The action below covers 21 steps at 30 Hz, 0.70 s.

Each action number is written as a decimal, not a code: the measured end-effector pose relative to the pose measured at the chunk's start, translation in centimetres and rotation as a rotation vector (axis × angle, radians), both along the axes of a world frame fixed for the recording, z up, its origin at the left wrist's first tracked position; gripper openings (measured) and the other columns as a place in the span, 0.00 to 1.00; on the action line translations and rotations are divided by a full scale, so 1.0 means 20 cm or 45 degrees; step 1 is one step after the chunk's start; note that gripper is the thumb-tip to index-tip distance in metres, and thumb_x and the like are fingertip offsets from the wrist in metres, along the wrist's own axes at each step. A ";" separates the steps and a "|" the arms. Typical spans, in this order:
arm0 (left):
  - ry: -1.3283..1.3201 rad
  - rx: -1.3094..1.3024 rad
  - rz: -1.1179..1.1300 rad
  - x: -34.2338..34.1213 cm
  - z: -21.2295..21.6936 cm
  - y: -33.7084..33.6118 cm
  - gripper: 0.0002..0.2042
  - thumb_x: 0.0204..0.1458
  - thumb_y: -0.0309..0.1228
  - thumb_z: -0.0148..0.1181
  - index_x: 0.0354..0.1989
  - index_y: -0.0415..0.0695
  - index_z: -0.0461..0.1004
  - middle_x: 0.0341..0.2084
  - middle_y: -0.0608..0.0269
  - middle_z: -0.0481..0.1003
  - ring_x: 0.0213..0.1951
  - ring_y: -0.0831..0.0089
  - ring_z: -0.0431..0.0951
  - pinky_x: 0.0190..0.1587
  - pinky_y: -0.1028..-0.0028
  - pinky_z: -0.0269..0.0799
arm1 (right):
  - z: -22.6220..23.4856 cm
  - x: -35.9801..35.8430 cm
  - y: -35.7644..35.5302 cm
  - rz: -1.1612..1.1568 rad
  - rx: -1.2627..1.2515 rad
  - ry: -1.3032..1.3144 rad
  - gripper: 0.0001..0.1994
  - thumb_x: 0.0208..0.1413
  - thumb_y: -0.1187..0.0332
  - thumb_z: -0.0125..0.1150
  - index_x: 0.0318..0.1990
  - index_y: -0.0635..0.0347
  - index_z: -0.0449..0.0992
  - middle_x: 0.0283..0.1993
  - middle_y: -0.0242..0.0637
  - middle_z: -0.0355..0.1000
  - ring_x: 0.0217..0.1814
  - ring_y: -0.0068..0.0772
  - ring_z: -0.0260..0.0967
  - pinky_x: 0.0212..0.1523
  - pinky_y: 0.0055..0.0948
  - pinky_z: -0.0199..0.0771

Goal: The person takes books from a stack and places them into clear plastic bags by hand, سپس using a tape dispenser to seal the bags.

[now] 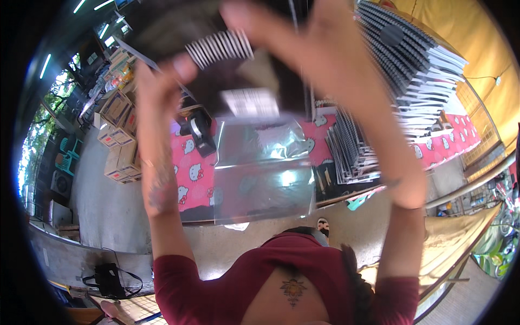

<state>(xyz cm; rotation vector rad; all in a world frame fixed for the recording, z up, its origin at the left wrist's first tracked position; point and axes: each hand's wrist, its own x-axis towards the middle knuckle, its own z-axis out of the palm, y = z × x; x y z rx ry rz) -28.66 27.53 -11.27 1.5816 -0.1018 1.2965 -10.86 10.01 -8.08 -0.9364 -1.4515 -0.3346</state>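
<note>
A dark book (216, 84) is held up close to the camera, above the far side of the bench (196, 215). A black-and-white striped band (219, 50) and a white label (250, 103) are shown on its face. Its left edge is gripped by the left hand (162, 81), the thumb being laid over the cover. The right hand (325, 35) is blurred and spread across the upper right part of the book; whether the cover is gripped or merely touched by it cannot be told.

Below the book, a clear plastic sleeve (262, 187) is laid flat on a pink patterned cloth (187, 189), its near end reaching the bench's front edge. What looks like a black tape dispenser (201, 132) is set just beside the sleeve's upper left corner. To the right, a low stack of notebooks (352, 146) is placed near the sleeve, and a taller stack of spiral notebooks (411, 70) is piled beyond it. Cardboard boxes (119, 135) are stacked on the floor (108, 211) at the left.
</note>
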 end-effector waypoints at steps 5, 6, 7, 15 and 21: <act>0.718 -0.314 -0.060 -0.14 -0.93 -0.12 0.35 0.37 0.19 0.74 0.57 0.37 0.65 0.44 0.57 0.76 0.45 0.70 0.78 0.48 0.71 0.76 | -1.13 -0.01 -0.01 0.321 -0.615 0.696 0.44 0.45 0.66 0.78 0.65 0.64 0.52 0.59 0.43 0.64 0.64 0.34 0.61 0.65 0.36 0.60; 0.580 -0.360 -0.058 -0.14 -1.09 -0.15 0.38 0.38 0.18 0.73 0.60 0.38 0.60 0.46 0.57 0.74 0.46 0.70 0.77 0.49 0.70 0.76 | -1.34 -0.03 0.00 0.329 -0.646 0.775 0.43 0.45 0.68 0.77 0.64 0.66 0.52 0.59 0.44 0.64 0.64 0.35 0.60 0.65 0.35 0.59; 0.650 -0.440 -0.113 -0.17 -1.28 -0.13 0.39 0.39 0.17 0.72 0.61 0.39 0.57 0.48 0.57 0.73 0.47 0.70 0.76 0.50 0.70 0.76 | -1.53 -0.05 0.01 0.361 -0.710 0.828 0.44 0.45 0.69 0.77 0.65 0.65 0.51 0.60 0.43 0.63 0.65 0.34 0.59 0.65 0.35 0.58; 0.636 -0.608 -0.190 -0.17 -1.76 -0.05 0.41 0.40 0.17 0.71 0.63 0.40 0.51 0.49 0.57 0.69 0.52 0.66 0.72 0.53 0.70 0.71 | -1.96 -0.19 0.11 0.438 -0.838 1.151 0.56 0.40 0.70 0.79 0.72 0.59 0.40 0.63 0.42 0.59 0.66 0.36 0.57 0.65 0.35 0.60; 0.735 -0.621 -0.183 -0.16 -1.72 -0.07 0.40 0.39 0.21 0.74 0.61 0.40 0.55 0.52 0.53 0.67 0.56 0.65 0.68 0.56 0.64 0.68 | -1.96 -0.19 0.15 0.223 -0.716 1.068 0.51 0.39 0.67 0.80 0.67 0.61 0.47 0.59 0.42 0.61 0.62 0.35 0.60 0.62 0.36 0.64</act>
